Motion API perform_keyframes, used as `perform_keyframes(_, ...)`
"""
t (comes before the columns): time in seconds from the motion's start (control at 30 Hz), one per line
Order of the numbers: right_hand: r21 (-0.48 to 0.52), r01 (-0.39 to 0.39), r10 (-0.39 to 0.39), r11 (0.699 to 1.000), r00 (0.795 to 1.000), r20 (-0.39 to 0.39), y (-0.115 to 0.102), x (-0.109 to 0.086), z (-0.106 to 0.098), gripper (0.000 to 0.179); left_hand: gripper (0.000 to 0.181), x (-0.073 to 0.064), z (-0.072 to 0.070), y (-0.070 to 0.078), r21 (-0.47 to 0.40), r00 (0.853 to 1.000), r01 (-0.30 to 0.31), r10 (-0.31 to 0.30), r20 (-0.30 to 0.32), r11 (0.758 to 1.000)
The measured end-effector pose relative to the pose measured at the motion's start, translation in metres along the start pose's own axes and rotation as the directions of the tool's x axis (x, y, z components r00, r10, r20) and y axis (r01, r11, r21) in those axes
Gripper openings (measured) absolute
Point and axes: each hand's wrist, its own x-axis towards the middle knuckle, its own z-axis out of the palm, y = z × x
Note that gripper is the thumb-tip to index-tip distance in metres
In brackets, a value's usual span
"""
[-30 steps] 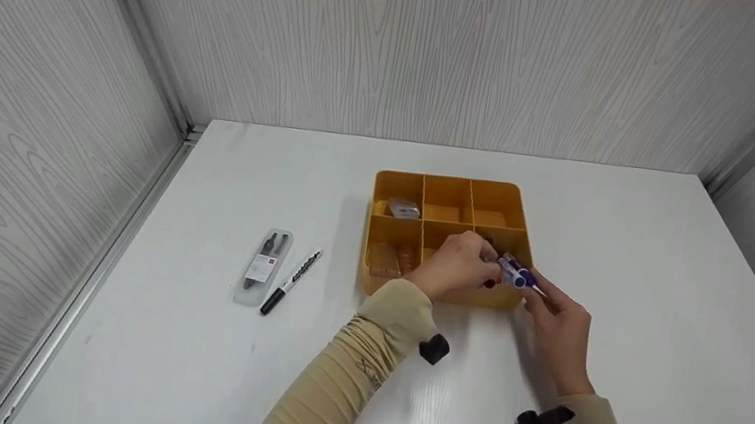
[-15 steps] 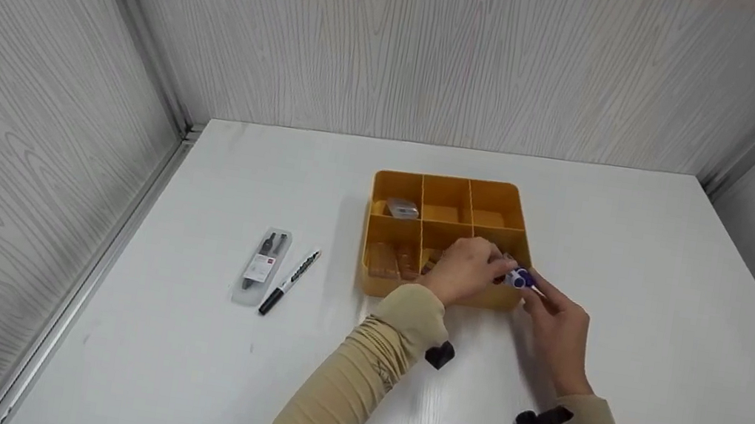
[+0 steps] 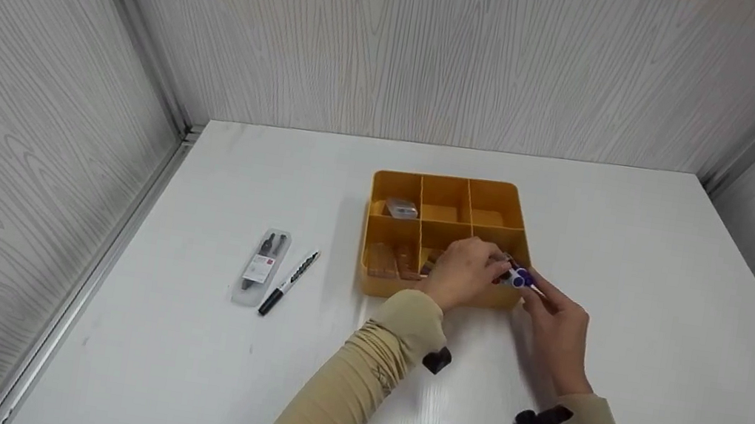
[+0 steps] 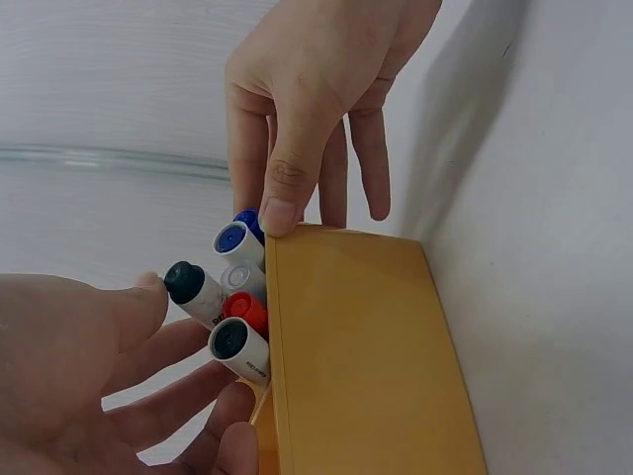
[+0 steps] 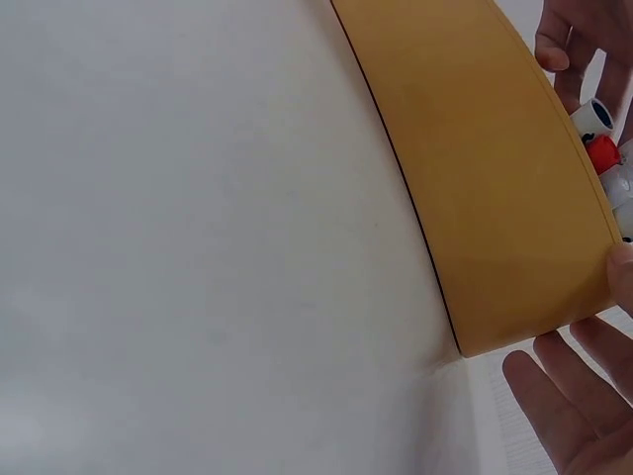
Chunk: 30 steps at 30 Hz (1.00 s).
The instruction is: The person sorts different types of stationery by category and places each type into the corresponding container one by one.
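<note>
A yellow divided box stands on the white table. Several markers lean in its front right compartment, caps up over the rim; the left wrist view shows blue, red, clear and dark ends. My left hand reaches over the front wall and pinches a dark-capped marker, its thumb tip against the cap and fingers behind the barrel. At the front right corner, my right hand grips the box, thumb on the rim beside the blue-capped marker, other fingers along the side wall.
Left of the box lie a clear case with a compass and a black-capped marker. A small clear case sits in the back left compartment; clear brownish pieces lie in the front left one. Panels surround the table.
My left hand has shifted right and slightly nearer over the markers, covering more of them, then nearly stopped. The right hand stays at the box corner.
</note>
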Motion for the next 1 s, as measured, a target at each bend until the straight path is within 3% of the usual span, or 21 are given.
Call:
perform_keyframes(0.47, 0.017, -0.013, 0.013, 1.000, 1.000, 0.018, -0.002, -0.001, -0.001, 0.041, 0.023, -0.011, -0.012, -0.001, 0.031, 0.998, -0.042, 0.043, -0.044, 0.999)
perform_keyframes(1.0, -0.003, -0.137, 0.136, 0.991, 0.989, 0.059, -0.005, 0.001, -0.002, 0.047, 0.024, -0.041, -0.051, -0.008, 0.000, 0.983, -0.118, 0.116, -0.142, 0.993)
